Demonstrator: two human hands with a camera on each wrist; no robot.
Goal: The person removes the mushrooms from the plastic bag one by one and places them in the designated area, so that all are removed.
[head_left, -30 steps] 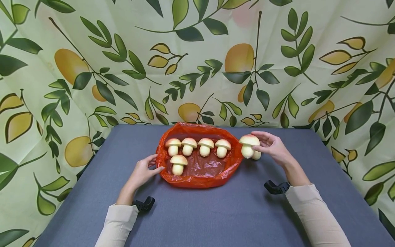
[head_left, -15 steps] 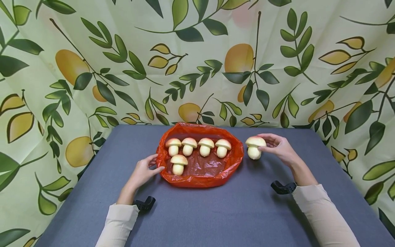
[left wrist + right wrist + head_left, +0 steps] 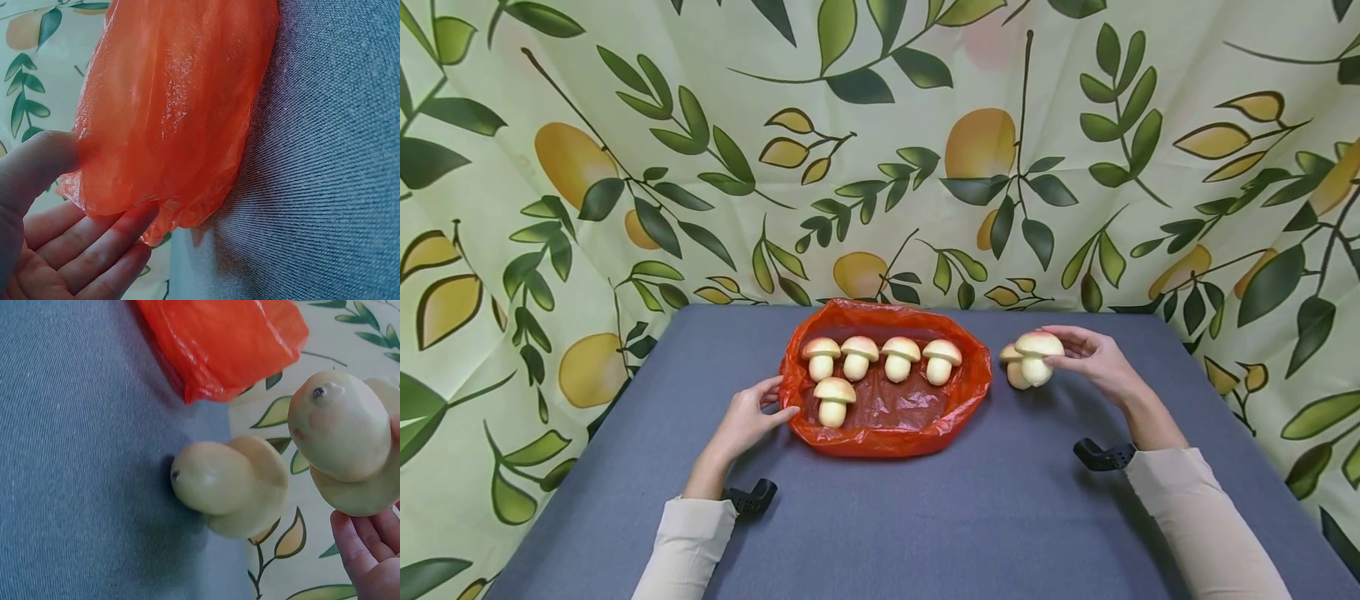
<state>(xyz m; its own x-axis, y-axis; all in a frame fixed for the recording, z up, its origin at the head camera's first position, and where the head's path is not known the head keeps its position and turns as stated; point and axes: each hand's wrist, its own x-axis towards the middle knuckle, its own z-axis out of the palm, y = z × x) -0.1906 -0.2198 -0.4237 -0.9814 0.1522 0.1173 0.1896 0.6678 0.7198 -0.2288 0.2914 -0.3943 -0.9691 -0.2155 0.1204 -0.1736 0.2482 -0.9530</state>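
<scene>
In the head view my left hand [image 3: 751, 421] holds the left end of an opened red plastic bag [image 3: 868, 442]; the left wrist view shows thumb and fingers on either side of the thin plastic [image 3: 169, 112]. Several toy mushrooms sit in the bag: a back row with one mushroom [image 3: 900, 358] among them, and a single mushroom [image 3: 833, 402] in front at the left. My right hand [image 3: 1093, 362] grips another mushroom [image 3: 1037, 358] by its cap, stem down, right of the bag. Behind it a further mushroom [image 3: 215, 478] stands on the table, partly hidden in the head view.
A blue-grey cloth covers the table [image 3: 925, 525]. Behind and beside it hangs a curtain [image 3: 880, 167] printed with leaves and fruit. A black wrist camera [image 3: 752, 497] is on the left wrist and another camera [image 3: 1103, 455] on the right.
My right hand has moved right, away from the bag, with the mushroom in its grip. The standing mushroom now shows left of the held one. My left hand has stayed in place.
</scene>
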